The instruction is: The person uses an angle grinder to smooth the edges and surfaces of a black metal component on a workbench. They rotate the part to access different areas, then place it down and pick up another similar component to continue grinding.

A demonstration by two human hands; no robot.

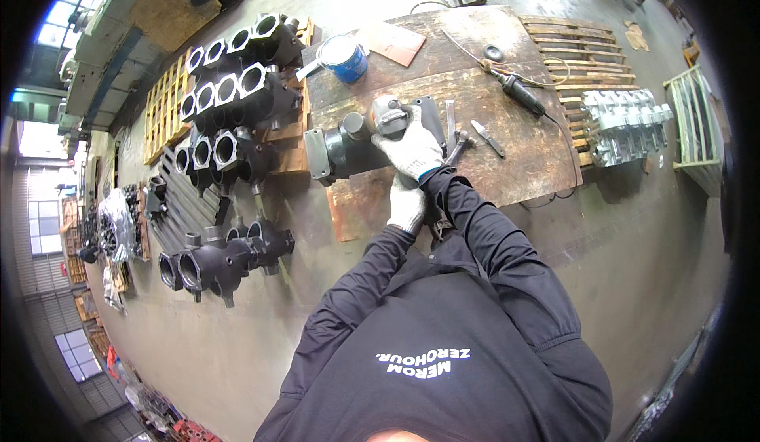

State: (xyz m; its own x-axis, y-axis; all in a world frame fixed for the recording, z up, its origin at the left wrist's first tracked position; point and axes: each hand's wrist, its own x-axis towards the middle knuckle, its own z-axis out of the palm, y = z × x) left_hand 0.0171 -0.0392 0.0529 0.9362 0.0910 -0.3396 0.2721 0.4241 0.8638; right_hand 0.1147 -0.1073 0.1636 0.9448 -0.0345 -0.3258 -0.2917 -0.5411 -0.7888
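Observation:
A black cast metal housing (354,154) with flanged ends lies on its side on the worn wooden tabletop. My right hand (413,147), in a white work glove, is closed around a round grey piece with an orange patch (388,114) at the housing's upper side. Just below it, my left hand (408,205), also gloved, is against the near side of the housing. The left fingers are hidden under the right hand and wrist. To the right of the housing lie a flat metal bar (450,117), a dark hand tool (458,149) and a knife (488,139).
On the wooden table (522,157) are a blue can (343,58), a reddish sheet (392,43) and a corded black power tool (520,93). Rows of black castings (237,93) stand to the left. Silvery parts (627,125) sit on a slatted pallet (578,50) at right.

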